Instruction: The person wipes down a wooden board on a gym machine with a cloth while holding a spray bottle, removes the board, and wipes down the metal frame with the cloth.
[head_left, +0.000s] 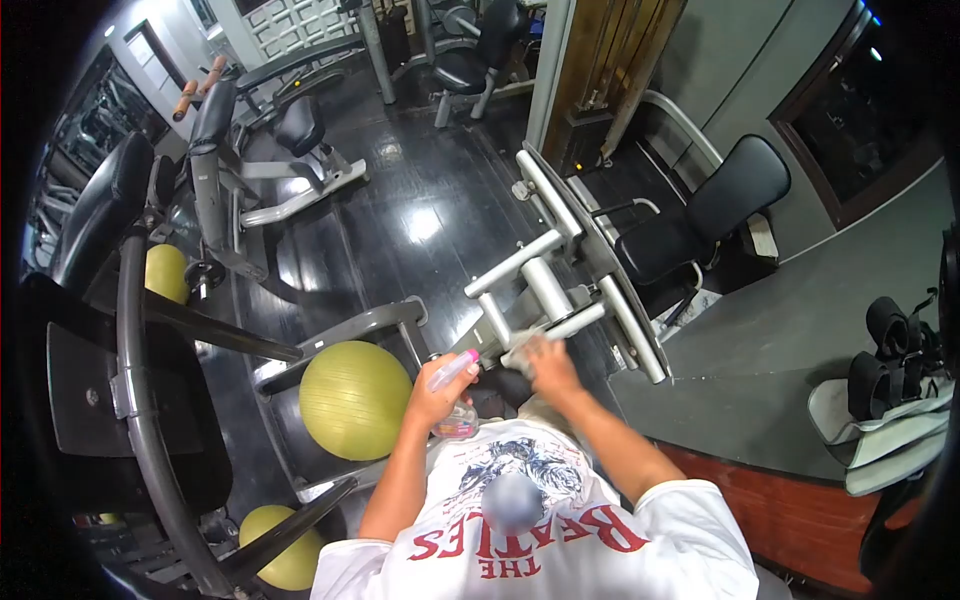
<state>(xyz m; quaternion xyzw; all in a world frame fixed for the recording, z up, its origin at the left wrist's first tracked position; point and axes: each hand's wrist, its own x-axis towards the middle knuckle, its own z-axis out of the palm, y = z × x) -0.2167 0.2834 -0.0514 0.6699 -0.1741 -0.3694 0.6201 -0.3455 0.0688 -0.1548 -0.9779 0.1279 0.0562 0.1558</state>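
Observation:
My left hand [428, 402] is closed around a clear spray bottle [457, 422] with a pink-tipped top, held in front of my shirt. In my right hand [552, 368] is a pale crumpled cloth [518, 350], pressed against the white padded bar of a grey exercise machine [545, 288]. My right fingers are partly hidden and a little blurred. Left of my left hand, a large yellow-green exercise ball [356, 400] rests in a dark metal frame [410, 318].
Further yellow balls [166, 273] lie at the left. Several black-padded machines [225, 175] stand across the dark floor [420, 215]. A black chair [705, 215] is beyond the machine at right. Black straps and pale pads [885, 420] lie at far right.

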